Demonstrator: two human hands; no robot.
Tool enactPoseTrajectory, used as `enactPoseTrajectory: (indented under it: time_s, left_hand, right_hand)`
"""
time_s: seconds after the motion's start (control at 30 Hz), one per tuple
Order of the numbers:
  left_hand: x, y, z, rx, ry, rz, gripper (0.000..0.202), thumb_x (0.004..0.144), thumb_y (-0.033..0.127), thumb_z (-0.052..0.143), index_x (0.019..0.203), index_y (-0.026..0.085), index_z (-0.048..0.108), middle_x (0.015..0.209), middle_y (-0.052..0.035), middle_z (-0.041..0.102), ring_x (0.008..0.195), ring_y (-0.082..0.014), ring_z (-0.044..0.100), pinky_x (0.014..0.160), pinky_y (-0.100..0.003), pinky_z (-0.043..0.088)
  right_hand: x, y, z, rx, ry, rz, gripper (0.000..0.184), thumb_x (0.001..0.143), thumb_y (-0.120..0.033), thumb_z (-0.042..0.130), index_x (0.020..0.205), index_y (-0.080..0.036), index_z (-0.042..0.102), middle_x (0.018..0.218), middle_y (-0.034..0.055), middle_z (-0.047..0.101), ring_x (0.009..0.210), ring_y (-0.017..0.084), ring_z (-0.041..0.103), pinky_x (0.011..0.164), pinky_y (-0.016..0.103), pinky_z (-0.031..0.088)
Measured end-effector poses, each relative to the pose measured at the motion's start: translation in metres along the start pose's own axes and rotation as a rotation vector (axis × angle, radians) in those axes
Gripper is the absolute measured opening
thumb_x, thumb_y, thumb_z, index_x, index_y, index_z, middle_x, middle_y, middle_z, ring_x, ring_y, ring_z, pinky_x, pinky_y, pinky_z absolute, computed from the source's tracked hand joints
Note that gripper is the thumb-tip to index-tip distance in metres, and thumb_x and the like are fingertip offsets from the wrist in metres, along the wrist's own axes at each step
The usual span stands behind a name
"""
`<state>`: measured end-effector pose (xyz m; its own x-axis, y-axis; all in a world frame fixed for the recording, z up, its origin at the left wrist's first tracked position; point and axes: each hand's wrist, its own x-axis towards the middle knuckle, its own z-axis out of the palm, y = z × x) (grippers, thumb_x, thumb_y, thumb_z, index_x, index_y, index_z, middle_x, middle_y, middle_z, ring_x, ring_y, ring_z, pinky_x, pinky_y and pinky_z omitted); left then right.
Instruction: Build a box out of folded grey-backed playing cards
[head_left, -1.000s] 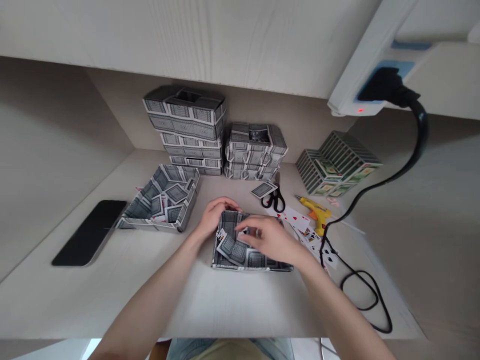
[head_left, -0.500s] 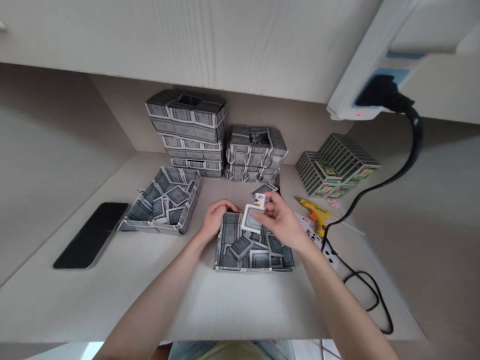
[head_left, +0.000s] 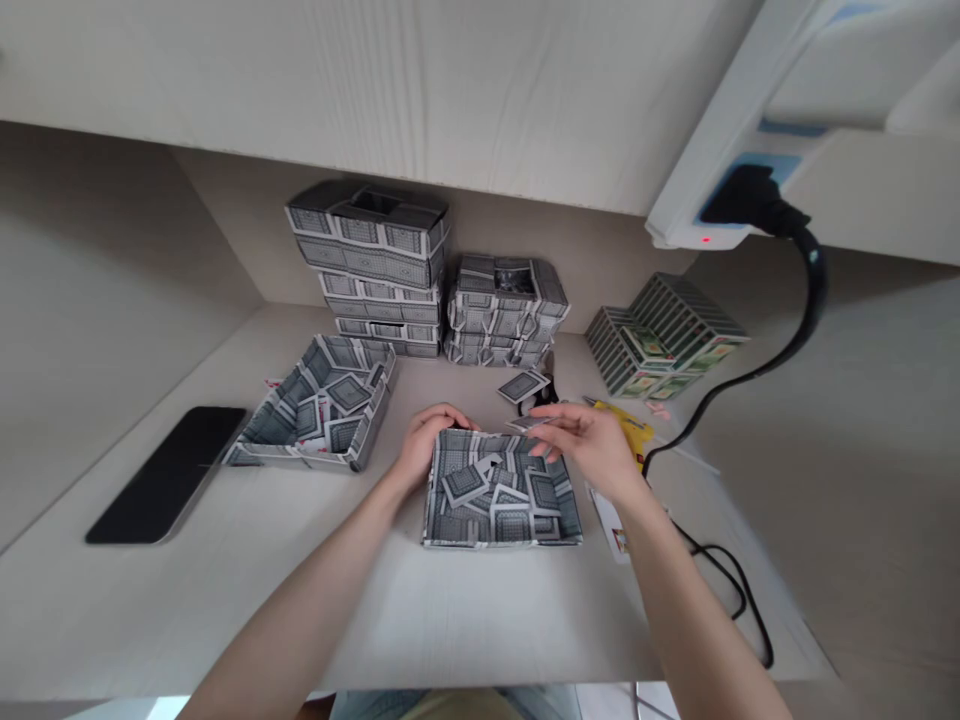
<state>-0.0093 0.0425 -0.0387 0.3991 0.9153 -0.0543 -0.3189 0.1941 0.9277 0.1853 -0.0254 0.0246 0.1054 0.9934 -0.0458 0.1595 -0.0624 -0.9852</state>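
Note:
An open box made of grey-backed playing cards lies in front of me, with several small card pieces in it. My left hand is curled round the box's back left corner, its fingertips partly hidden behind the wall. Above the back right rim, my right hand pinches a playing card piece, seen almost edge-on between thumb and fingers. Just beyond that hand, a loose card rests on a dark object I cannot make out.
A second card box with loose pieces stands left, beside a black phone. Stacked card boxes line the back. A yellow glue gun, card packs and a black cable are on the right.
My right hand has moved right and slightly back, and the card piece in it has tipped nearly flat. Another piece with a white face now shows inside the box. My left hand stays at the corner.

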Motion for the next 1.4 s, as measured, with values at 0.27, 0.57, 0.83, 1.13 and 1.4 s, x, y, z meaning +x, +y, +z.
enactPoseTrajectory:
  time_s: [0.27, 0.57, 0.83, 1.13, 1.4]
  left_hand:
    - [-0.001, -0.004, -0.007, 0.034, -0.103, 0.051, 0.009, 0.068, 0.022, 0.056, 0.071, 0.014, 0.060, 0.075, -0.0026, 0.065, 0.073, -0.0168, 0.059, 0.068, -0.027, 0.042]
    - [0.002, -0.006, -0.008, 0.056, -0.093, 0.042, 0.010, 0.066, 0.023, 0.056, 0.069, 0.014, 0.061, 0.075, -0.0024, 0.065, 0.074, -0.0174, 0.058, 0.069, -0.027, 0.041]
    - [0.003, -0.006, -0.008, 0.064, -0.090, 0.046, 0.010, 0.066, 0.023, 0.056, 0.069, 0.014, 0.061, 0.074, -0.0026, 0.065, 0.074, -0.0174, 0.058, 0.070, -0.027, 0.042]
    - [0.002, -0.005, -0.009, 0.070, -0.094, 0.046, 0.010, 0.066, 0.022, 0.055, 0.068, 0.014, 0.062, 0.074, -0.0029, 0.065, 0.074, -0.0178, 0.059, 0.070, -0.028, 0.042]
    - [0.003, -0.006, -0.009, 0.087, -0.097, 0.056, 0.011, 0.067, 0.023, 0.055, 0.068, 0.015, 0.062, 0.075, -0.0024, 0.066, 0.075, -0.0176, 0.059, 0.071, -0.028, 0.041]
  right_hand:
    - [0.004, 0.017, 0.001, 0.004, 0.018, 0.105, 0.036, 0.065, -0.040, 0.064, 0.085, -0.011, 0.061, 0.062, 0.0056, 0.066, 0.043, 0.012, 0.059, 0.036, 0.019, 0.043]
    - [0.005, 0.016, -0.002, -0.043, -0.013, 0.122, 0.036, 0.065, -0.040, 0.064, 0.085, -0.010, 0.061, 0.062, 0.0047, 0.066, 0.043, 0.012, 0.059, 0.037, 0.019, 0.043]
    - [0.007, 0.018, -0.001, -0.051, -0.037, 0.128, 0.037, 0.065, -0.039, 0.064, 0.088, -0.010, 0.061, 0.062, 0.0047, 0.065, 0.044, 0.012, 0.059, 0.037, 0.019, 0.043]
    - [0.009, 0.018, -0.002, -0.101, -0.045, 0.139, 0.033, 0.068, -0.037, 0.062, 0.088, -0.010, 0.060, 0.063, 0.0049, 0.065, 0.044, 0.011, 0.059, 0.037, 0.018, 0.042]
    - [0.011, 0.016, 0.003, -0.155, -0.045, 0.137, 0.031, 0.068, -0.035, 0.061, 0.087, -0.011, 0.061, 0.063, 0.0051, 0.066, 0.042, 0.011, 0.059, 0.037, 0.018, 0.043]
